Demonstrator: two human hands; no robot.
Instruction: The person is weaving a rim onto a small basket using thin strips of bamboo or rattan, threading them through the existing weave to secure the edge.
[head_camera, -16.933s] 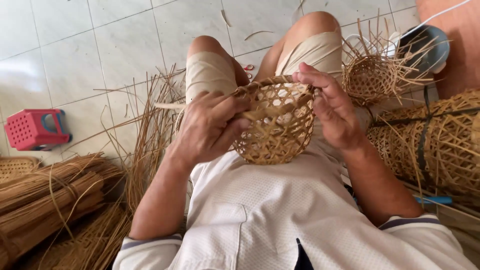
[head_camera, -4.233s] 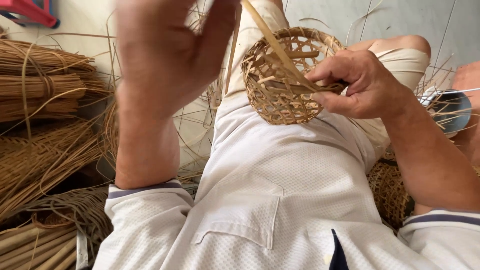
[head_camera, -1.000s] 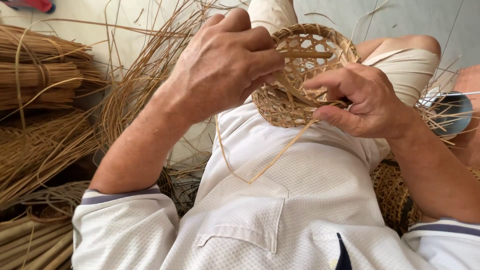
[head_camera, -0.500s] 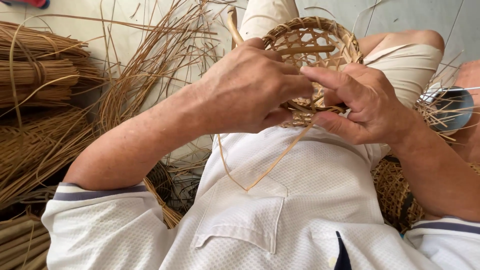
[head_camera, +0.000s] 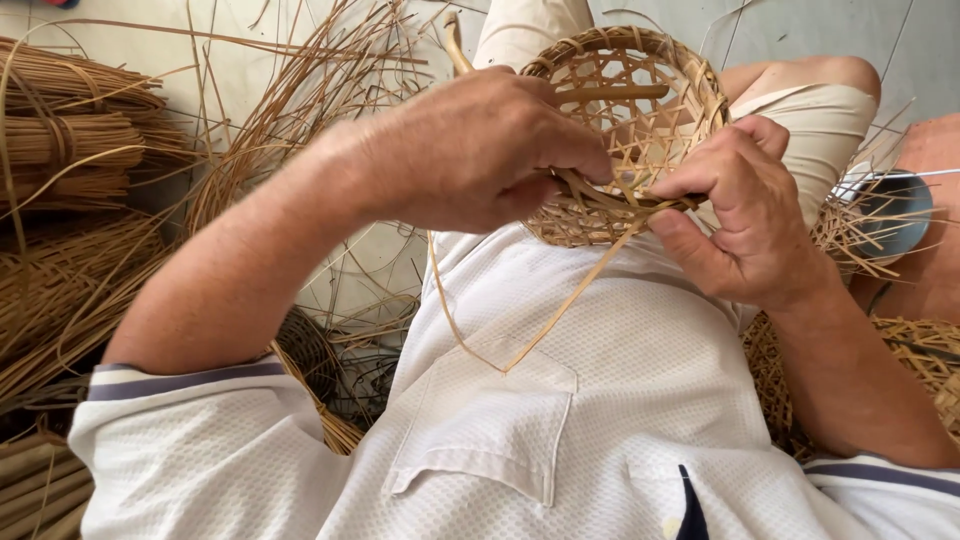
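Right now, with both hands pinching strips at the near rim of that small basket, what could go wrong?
The thin strip hanging in a loop over the shirt could kink or snag if pulled hard. The left hand and right hand crowd one spot on the open-weave basket, so the rim may distort. Loose cane nearby could tangle in.

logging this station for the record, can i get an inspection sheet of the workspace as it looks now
surface: pale tiled floor; the work rests on the person's lap.
job's things: small open-weave basket, rim toward the camera; a thin loose strip hangs from it over the white shirt.
clutter: tied bundles of cane and loose strands at left; another woven piece at right.
hands: left hand grips the basket's near rim; right hand pinches strips at the rim.
cables: nothing seen.
surroundings: a grey bowl-like object at right, partly hidden.
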